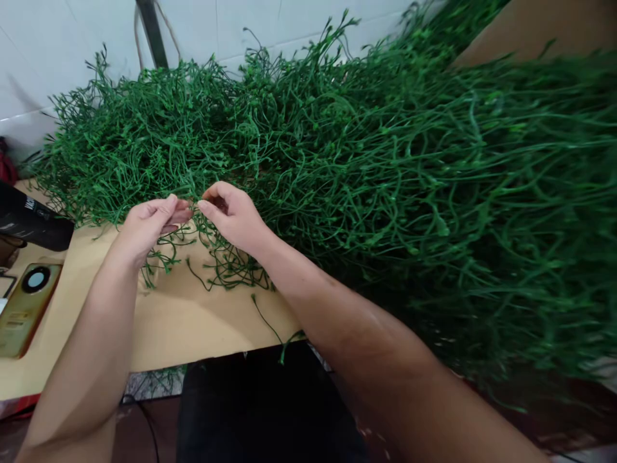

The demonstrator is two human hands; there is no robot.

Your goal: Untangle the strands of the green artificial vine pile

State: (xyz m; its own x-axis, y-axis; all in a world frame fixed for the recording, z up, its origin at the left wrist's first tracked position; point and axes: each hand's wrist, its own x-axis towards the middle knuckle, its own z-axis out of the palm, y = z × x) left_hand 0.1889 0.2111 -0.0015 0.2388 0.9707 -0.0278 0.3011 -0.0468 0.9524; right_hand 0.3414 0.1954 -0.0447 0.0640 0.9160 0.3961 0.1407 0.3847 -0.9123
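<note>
My left hand is closed in front of the green heap, thumb pressed against the fingers on a thin green plastic stem. Close to its fingertips, my right hand pinches the end of a stem between thumb and bent fingers. The fingers partly hide the held piece. Loose green stems with small branched tips lie on the tan board below my hands. One stem reaches over the board's front edge.
A large tangled heap of green stems spreads along the back and right side. At left are a black cylinder and a phone in a yellowish case. Behind stand a white tiled wall and a dark post. Cardboard rises at upper right.
</note>
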